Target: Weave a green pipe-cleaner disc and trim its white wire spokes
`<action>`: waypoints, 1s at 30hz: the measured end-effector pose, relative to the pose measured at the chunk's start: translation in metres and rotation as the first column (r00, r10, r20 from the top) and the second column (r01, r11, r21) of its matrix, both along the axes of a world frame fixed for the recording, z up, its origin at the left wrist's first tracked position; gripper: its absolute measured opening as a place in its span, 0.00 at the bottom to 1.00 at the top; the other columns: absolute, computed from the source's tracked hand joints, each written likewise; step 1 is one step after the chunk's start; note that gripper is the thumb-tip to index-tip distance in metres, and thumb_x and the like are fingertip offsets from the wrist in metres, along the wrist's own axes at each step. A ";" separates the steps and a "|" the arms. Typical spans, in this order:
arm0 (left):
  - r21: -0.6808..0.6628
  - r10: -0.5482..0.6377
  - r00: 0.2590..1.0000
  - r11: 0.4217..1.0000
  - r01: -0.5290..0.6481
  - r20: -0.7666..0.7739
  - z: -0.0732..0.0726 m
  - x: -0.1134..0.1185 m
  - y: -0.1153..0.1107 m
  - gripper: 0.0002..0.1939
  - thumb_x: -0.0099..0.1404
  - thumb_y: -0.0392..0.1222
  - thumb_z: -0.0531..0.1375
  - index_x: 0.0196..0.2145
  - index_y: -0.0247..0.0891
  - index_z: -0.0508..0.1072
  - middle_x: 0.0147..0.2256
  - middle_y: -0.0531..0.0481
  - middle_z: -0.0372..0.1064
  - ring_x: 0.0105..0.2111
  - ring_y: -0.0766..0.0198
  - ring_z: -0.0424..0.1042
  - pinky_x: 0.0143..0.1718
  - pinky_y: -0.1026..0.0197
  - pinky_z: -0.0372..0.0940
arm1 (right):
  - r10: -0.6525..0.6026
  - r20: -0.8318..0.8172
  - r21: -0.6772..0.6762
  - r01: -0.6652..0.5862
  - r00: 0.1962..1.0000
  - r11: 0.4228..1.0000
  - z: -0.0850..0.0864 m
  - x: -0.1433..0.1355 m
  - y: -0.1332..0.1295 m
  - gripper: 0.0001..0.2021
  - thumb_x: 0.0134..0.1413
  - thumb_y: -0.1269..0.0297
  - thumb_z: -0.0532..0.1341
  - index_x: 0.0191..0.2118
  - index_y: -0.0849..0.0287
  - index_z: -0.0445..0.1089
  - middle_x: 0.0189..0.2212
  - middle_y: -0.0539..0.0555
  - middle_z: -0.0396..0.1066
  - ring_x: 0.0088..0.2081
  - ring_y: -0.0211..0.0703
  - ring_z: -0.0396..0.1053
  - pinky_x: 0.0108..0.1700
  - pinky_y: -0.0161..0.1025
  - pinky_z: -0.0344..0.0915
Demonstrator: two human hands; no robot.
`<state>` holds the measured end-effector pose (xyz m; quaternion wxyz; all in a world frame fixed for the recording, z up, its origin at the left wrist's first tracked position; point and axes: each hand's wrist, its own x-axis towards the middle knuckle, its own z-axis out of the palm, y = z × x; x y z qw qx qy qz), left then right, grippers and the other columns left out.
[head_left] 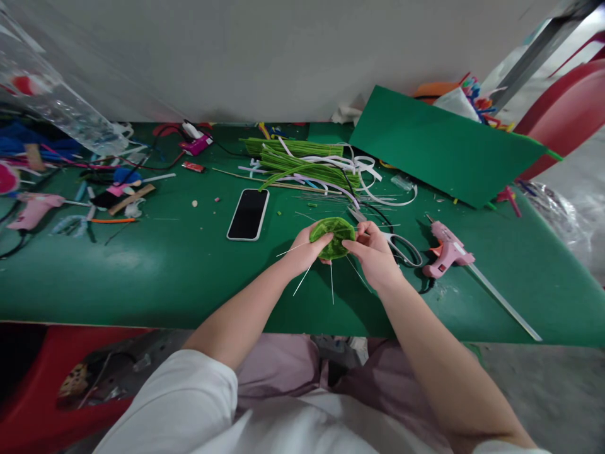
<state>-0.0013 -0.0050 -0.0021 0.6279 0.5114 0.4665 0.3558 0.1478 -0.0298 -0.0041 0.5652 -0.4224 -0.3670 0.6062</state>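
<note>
I have the green disc [338, 226] at 12 o'clock from my body, above the table [189, 277]. My left hand [305, 250] is clamped on it at 8 o'clock, thumb flat on the face and fingers beneath. My right hand [375, 257] pinches the rim near 4 o'clock, thumb on top and the other fingers curled in close; whether they also nip a wire, I can't tell.

To do this well, I judge the left should be the steady clamp while the right does the fine pressing. A light squeeze seems best, since the fuzzy pile looks soft and would flatten. I should work close to the rim and mind the wire ends, which could snag or poke me.

The disc is round, so I see no clear long axis and no nose to it; its flat face turns up towards me. The thin wires [332, 285] give the directions: they stick out past the rim at about 3, 5, 6, 7, 8 and 10 o'clock, the 6 o'clock one aimed at my lap. The scissors [409, 251] lie just beside my right hand, at 3 o'clock from the disc, and the phone [248, 215] at 10 o'clock.
</note>
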 end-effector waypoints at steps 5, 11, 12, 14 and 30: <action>0.001 -0.016 1.000 1.000 0.016 -0.001 0.003 0.000 0.000 0.18 0.56 0.46 0.59 0.43 0.36 0.68 0.30 0.47 0.70 0.23 0.61 0.71 0.20 0.59 0.69 | -0.008 0.026 -0.009 0.009 1.000 1.000 0.000 0.000 0.000 0.16 0.36 0.73 0.63 0.28 0.54 0.55 0.22 0.42 0.58 0.25 0.33 0.59 0.29 0.32 0.57; 0.006 -0.013 1.000 1.000 0.012 0.018 0.003 0.001 0.000 0.17 0.55 0.45 0.59 0.41 0.34 0.68 0.26 0.49 0.69 0.20 0.63 0.69 0.18 0.59 0.68 | -0.006 0.064 0.037 0.004 0.998 0.999 -0.001 -0.002 -0.001 0.14 0.38 0.73 0.63 0.29 0.54 0.55 0.24 0.44 0.57 0.26 0.33 0.58 0.31 0.33 0.58; 0.001 -0.002 1.000 1.000 0.002 0.021 0.003 0.000 0.002 0.16 0.55 0.44 0.59 0.40 0.34 0.69 0.26 0.49 0.69 0.20 0.63 0.69 0.18 0.59 0.67 | 0.016 0.089 0.061 -0.021 0.996 0.998 0.001 0.001 0.000 0.14 0.38 0.73 0.63 0.29 0.54 0.56 0.25 0.44 0.58 0.28 0.33 0.59 0.32 0.33 0.59; -0.029 0.051 0.998 0.998 -0.050 0.024 0.005 -0.003 0.004 0.17 0.54 0.43 0.60 0.40 0.33 0.68 0.27 0.48 0.70 0.20 0.63 0.69 0.18 0.59 0.67 | 0.116 0.138 0.103 -0.130 0.984 0.986 0.005 0.012 0.001 0.15 0.38 0.73 0.64 0.32 0.54 0.59 0.28 0.45 0.60 0.31 0.35 0.62 0.37 0.36 0.61; -0.170 -0.306 0.952 0.938 0.303 0.012 -0.001 -0.003 0.000 0.16 0.55 0.43 0.60 0.42 0.36 0.69 0.31 0.45 0.71 0.26 0.58 0.72 0.22 0.56 0.68 | 0.320 0.338 0.108 -0.374 0.885 0.921 0.016 0.034 0.002 0.16 0.42 0.72 0.63 0.37 0.53 0.59 0.28 0.46 0.59 0.30 0.35 0.60 0.34 0.35 0.59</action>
